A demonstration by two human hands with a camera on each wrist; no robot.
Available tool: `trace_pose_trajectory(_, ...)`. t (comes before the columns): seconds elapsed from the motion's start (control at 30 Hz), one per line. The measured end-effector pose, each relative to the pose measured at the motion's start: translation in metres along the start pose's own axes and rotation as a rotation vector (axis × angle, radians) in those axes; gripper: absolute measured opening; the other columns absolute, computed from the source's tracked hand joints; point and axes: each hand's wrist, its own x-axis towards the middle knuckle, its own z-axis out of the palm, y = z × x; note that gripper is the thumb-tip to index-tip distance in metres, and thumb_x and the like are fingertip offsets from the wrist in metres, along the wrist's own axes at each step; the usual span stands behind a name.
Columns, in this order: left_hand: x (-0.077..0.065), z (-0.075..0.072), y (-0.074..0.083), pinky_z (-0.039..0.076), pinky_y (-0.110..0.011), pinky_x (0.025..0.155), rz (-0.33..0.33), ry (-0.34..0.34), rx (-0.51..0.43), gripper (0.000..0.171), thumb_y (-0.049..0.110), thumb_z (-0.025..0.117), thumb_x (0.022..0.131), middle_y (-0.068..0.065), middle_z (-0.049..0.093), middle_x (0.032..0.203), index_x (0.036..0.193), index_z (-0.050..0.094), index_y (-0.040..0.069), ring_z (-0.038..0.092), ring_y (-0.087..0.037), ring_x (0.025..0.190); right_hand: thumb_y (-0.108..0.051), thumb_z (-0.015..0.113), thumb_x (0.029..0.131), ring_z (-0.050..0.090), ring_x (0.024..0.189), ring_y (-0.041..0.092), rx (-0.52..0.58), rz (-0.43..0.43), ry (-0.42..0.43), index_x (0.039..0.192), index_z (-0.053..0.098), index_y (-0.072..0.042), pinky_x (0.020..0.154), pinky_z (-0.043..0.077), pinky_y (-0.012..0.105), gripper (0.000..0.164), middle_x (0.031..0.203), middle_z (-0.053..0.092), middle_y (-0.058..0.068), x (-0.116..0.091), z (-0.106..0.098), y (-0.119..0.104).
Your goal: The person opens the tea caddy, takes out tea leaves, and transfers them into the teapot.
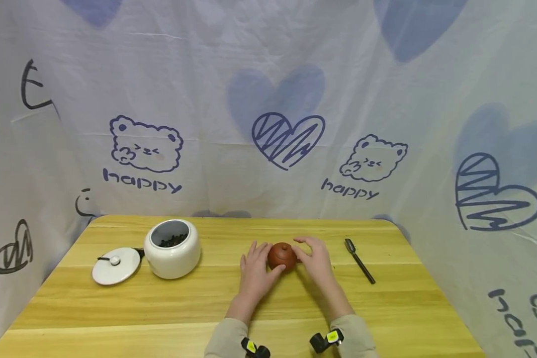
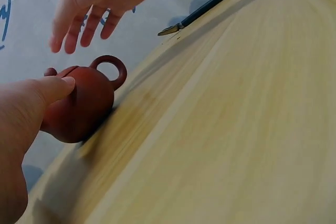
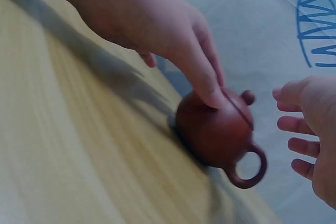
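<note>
A small reddish-brown clay teapot (image 1: 282, 257) with its lid on stands on the wooden table. My left hand (image 1: 256, 273) grips its body from the left, the thumb pressed to the near side in both wrist views. The loop handle (image 2: 119, 72) points toward my right hand (image 1: 318, 263). That hand is beside the teapot with fingers spread and relaxed; in the right wrist view a gap shows between its fingers (image 3: 296, 125) and the teapot. The spout is mostly hidden behind my left hand.
At the left stands a white ceramic jar (image 1: 172, 261), uncovered, with dark tea leaves (image 1: 174, 241) inside. Its white lid (image 1: 116, 273) lies left of it. A dark, slim-handled scoop (image 1: 360, 262) lies at the right. A printed cloth (image 1: 215, 174) hangs behind the table.
</note>
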Motion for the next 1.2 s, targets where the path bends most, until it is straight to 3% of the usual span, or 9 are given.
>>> trace_pose_trajectory(0.33,0.008,-0.024,0.012,0.024,-0.071,0.111,0.001,-0.003,-0.022,0.062,0.042,0.073,0.085,-0.013,0.055,0.141,0.135,0.057,0.011,0.034,-0.039,0.143,-0.023,0.067,0.092,0.057,0.121,0.031,-0.011,0.060,0.044,0.114,0.070,-0.009,0.103,0.046,0.052,0.026,0.120,0.069,0.010,0.003,-0.032,-0.002)
trace_pose_trajectory(0.57,0.011,-0.048,0.025,0.022,-0.072,0.111,0.032,0.007,-0.051,0.058,0.041,0.072,0.086,-0.014,0.055,0.141,0.133,0.058,0.010,0.036,-0.041,0.141,-0.022,0.068,0.092,0.059,0.115,0.032,-0.028,0.028,0.116,0.112,0.071,-0.006,0.096,0.048,0.050,0.026,0.117,0.070,0.013,0.004,-0.054,-0.002)
trace_pose_trajectory(0.9,0.009,-0.081,0.043,0.023,-0.070,0.112,0.087,0.053,-0.049,0.057,0.040,0.071,0.087,-0.013,0.056,0.140,0.134,0.058,0.011,0.038,-0.039,0.141,-0.028,0.063,0.095,0.053,0.125,0.033,0.025,0.129,0.118,0.123,0.064,-0.006,0.104,0.045,0.051,0.035,0.128,0.062,0.014,0.003,-0.083,-0.013)
trace_pose_trajectory(1.2,0.006,-0.116,0.058,0.023,-0.068,0.114,0.125,0.105,-0.099,0.056,0.035,0.073,0.086,-0.012,0.056,0.141,0.134,0.058,0.010,0.037,-0.037,0.143,-0.027,0.064,0.094,0.052,0.121,0.028,0.068,0.122,0.169,0.123,0.064,-0.007,0.104,0.043,0.048,0.035,0.127,0.061,0.012,0.002,-0.098,-0.024)
